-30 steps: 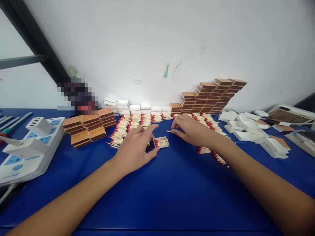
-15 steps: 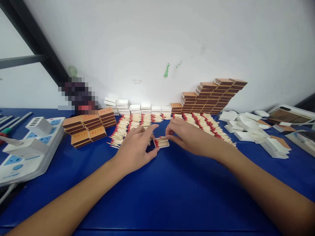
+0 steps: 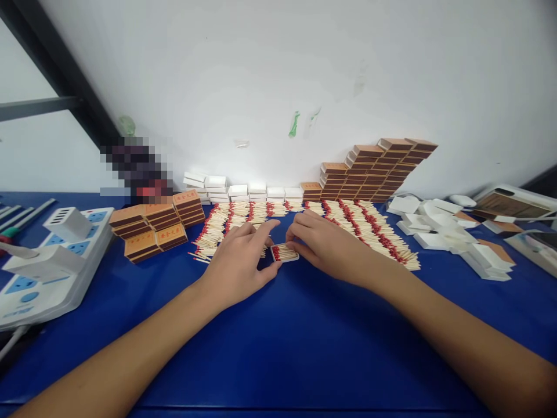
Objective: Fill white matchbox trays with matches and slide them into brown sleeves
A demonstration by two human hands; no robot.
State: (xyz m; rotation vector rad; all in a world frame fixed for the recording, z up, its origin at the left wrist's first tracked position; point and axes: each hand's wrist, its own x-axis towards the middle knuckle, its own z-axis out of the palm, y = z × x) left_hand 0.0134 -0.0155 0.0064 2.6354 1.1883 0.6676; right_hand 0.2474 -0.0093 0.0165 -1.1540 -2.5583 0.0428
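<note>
Left hand (image 3: 237, 264) pinches matchbox tray (image 3: 285, 253) on blue table (image 3: 304, 337), thumb and forefinger; right hand (image 3: 324, 244) fingertips curl over it, grip unclear; tray partly filled; rows of loose matches (image 3: 374, 232) lie unboxed behind.

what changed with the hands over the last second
The right hand moved left, from the loose matches to the right end of the small white tray, bringing the match it had pinched; that match cannot be told apart now. The left hand stayed cupped at the tray's left end. The tray and box stacks did not move.
</note>
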